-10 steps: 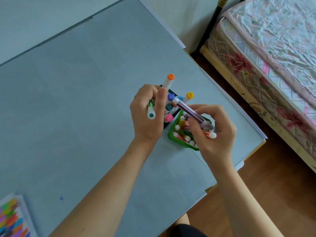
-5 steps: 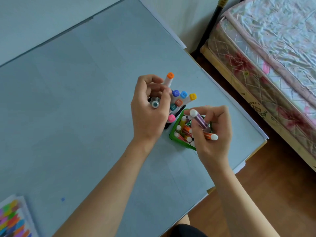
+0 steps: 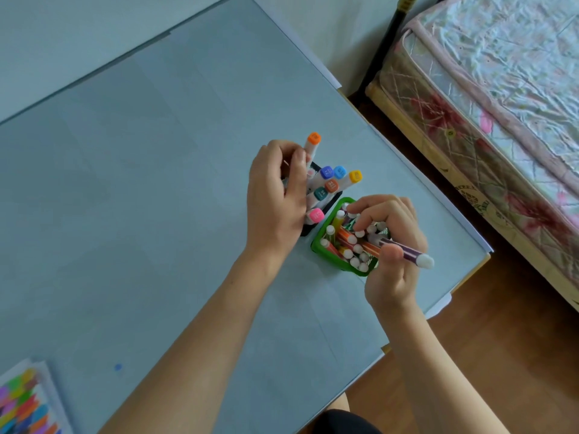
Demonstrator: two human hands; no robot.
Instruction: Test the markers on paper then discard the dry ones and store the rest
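A black holder stands near the table's right side, with several thick markers with coloured square caps in it. My left hand curls around a marker at that holder; the marker is mostly hidden by my fingers. Just right of it sits a green basket full of thin white-capped markers. My right hand hovers over the basket and grips a purple marker, white cap pointing right, while its fingertips reach among the basket's markers.
Pale paper sheets cover the table. A sheet with coloured test swatches lies at the bottom left corner. A small blue dot marks the paper. The table's right edge is close; a bed stands beyond.
My left hand lowered its marker into the black holder. My right hand turned the purple marker so its cap points right and moved its fingers down into the green basket.
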